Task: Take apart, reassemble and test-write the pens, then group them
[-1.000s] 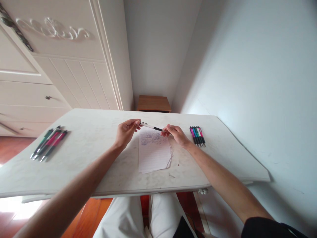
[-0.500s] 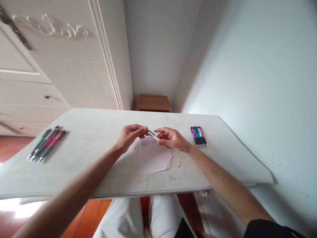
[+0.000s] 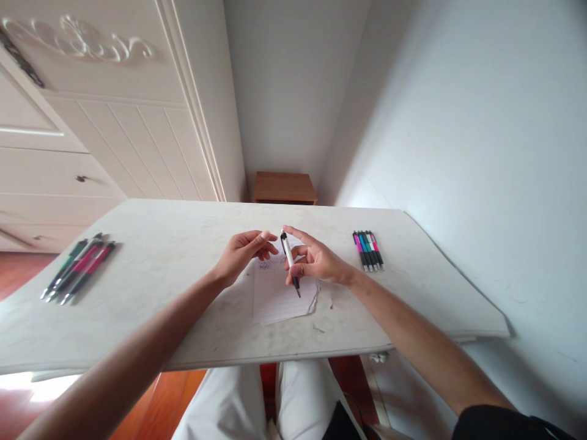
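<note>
A white ballpoint pen point(image 3: 288, 253) with black ends is held in my right hand point(image 3: 316, 260), between thumb and fingers. The index finger reaches up near the pen's top, and its tip points down toward me. Just left of the pen, my left hand point(image 3: 247, 253) is apart from it, thumb and fingers loosely curved with nothing seen between them. Under both hands lies a lined sheet of paper point(image 3: 279, 302) with blue scribbles along its upper part and a torn right edge.
A row of several coloured pens point(image 3: 368, 250) lies on the right of the white table point(image 3: 192, 330). Several more pens point(image 3: 77, 269) lie in a bunch at the left. A wall point(image 3: 481, 153) stands on the right, a white cabinet point(image 3: 123, 134) at the left, and a wooden stand point(image 3: 284, 186) behind.
My left hand has let go of the pen's top end. The pen has turned from slanted to nearly upright in my right hand, and the right index finger has stretched up to its top.
</note>
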